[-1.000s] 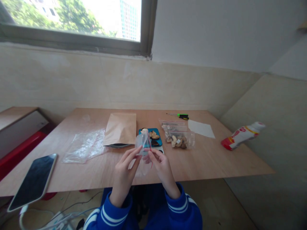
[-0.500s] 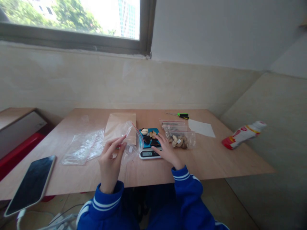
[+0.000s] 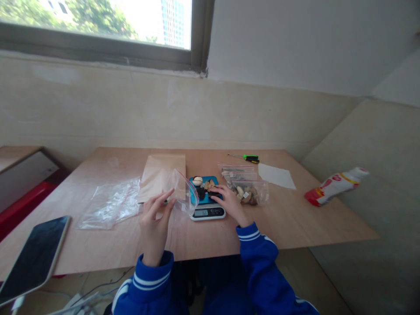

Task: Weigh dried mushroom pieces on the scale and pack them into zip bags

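Head-worn view, forward and down, near table [image 3: 285,223], perhaps soft

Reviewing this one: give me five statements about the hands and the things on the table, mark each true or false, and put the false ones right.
1. The left hand holds a transparent zip bag. True.
2. The right hand is on the phone. False: the right hand is at the blue-topped scale, its fingertips over the dried pieces; the phone lies at the table's left side.
3. The paper pouch lies to the left of the scale. True.
4. The screwdriver lies on the paper pouch. False: the screwdriver lies on the table, beyond the filled bags.
5. The red-and-white bottle is on the right side. True.
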Tool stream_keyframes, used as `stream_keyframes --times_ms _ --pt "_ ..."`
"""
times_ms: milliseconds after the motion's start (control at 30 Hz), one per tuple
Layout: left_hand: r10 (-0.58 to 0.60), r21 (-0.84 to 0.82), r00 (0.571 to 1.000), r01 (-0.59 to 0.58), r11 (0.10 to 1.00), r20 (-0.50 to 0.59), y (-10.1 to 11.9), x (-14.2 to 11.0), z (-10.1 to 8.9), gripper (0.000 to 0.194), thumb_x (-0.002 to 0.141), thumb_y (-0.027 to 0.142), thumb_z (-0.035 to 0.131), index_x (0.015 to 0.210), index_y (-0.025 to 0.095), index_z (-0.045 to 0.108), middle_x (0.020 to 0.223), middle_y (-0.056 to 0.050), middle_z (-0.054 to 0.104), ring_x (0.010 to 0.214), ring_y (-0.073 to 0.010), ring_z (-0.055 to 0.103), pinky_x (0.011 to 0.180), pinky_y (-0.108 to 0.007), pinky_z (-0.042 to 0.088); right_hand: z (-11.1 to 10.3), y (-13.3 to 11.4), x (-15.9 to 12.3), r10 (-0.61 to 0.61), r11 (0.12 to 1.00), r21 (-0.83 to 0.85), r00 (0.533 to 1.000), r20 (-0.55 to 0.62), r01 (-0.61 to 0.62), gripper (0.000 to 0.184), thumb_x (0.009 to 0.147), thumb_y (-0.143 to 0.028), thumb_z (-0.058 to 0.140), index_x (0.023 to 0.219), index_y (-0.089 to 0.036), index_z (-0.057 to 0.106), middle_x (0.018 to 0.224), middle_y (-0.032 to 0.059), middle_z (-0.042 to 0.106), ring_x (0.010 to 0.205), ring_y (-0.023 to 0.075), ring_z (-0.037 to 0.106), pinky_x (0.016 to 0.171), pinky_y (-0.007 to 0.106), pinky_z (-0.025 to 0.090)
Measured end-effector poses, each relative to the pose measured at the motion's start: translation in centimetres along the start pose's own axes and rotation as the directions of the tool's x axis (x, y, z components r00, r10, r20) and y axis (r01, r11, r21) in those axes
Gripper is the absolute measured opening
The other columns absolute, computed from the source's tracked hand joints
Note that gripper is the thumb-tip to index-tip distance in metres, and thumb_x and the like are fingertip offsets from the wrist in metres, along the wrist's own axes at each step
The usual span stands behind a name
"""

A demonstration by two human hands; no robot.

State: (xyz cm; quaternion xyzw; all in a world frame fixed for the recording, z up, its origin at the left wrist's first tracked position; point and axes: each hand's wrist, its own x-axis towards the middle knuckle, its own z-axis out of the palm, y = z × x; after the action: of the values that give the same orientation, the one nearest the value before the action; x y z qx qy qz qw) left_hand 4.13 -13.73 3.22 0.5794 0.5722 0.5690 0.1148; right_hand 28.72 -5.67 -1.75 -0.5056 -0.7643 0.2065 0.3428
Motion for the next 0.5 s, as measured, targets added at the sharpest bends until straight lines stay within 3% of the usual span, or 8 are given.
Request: stream_keyframes --times_ms 500 --pt "-0.060 -0.074 0.998 0.063 0.995 0.036 -0.26 -0.46 0.04 0.030 0.084 0.039 0.061 0.109 0.025 0.069 0.105 -0.005 0.067 0.094 -0.0185 0.061 0.083 -0.032 0.049 -0.10 0.20 0.02 0.055 0.997 0.061 0.990 -0.126 -0.048 0.021 0.087 -0.034 0.058 0.084 -0.019 0.073 0.095 0.0094 0.069 0.092 0.0231 0.065 0.086 0.040 0.049"
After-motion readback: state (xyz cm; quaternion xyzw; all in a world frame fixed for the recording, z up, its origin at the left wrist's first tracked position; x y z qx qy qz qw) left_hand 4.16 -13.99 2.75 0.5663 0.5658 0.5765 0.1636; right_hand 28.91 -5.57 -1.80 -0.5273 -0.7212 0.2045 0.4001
